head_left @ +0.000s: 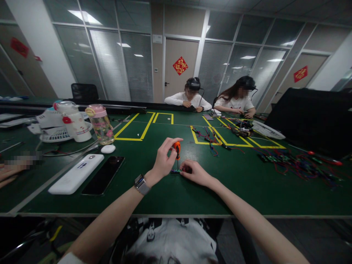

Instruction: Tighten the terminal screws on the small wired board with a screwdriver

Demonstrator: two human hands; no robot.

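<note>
An orange and black screwdriver (177, 147) stands upright, its thin shaft pointing down at a small green circuit board (175, 171) on the table. Fingers of my left hand (165, 157) close around the screwdriver's handle; a watch is strapped on that wrist. My right hand (194, 171) rests on the table, thumb and fingertips pinching the right end of the board. The tip of the screwdriver meets the board, though the exact contact spot is too small to make out.
On the left lie a white power bank (77, 174), a black phone (103, 175) and a white earbud case (108, 149), near a pink-lidded bottle (100, 124). Wired boards (291, 161) are heaped at right, beside a red-handled tool (324, 157). Two people (189, 97) sit opposite.
</note>
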